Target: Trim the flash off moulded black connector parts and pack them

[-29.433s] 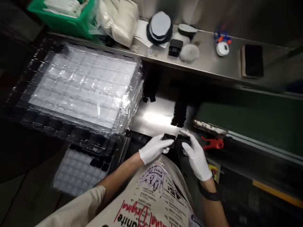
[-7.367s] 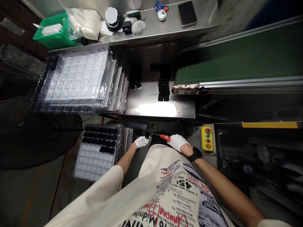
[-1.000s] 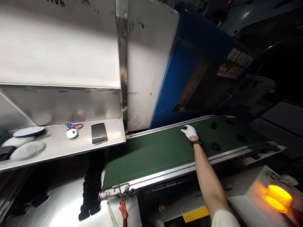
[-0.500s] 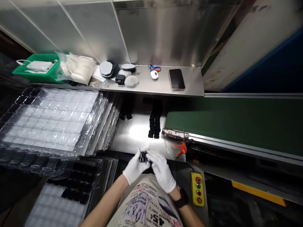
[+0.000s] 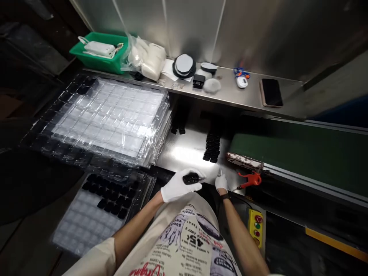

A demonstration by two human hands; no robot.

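Note:
My left hand point(image 5: 178, 186), in a white glove, is closed around a small black part point(image 5: 191, 178) above the bench's front edge. To its right, my right hand point(image 5: 221, 181), also gloved, is at the metal bench point(image 5: 186, 149) with its fingers drawn together; a thin light piece shows at the fingertips, too small to make out. Two rows of black parts point(image 5: 212, 147) stand on the bench beyond my hands. An orange air gun point(image 5: 251, 179) lies right of my right hand.
Stacked clear trays point(image 5: 106, 115) rise at the left, with a partly filled tray point(image 5: 86, 218) lower down. A shelf point(image 5: 227, 94) with a phone and pads crosses behind. Right are a green conveyor point(image 5: 301, 149) and a yellow button box point(image 5: 255, 226).
My right hand has left the black part and moved right to the bench. My left hand still holds the part, now turned. The camera view has swung left, shifting the scene rightward.

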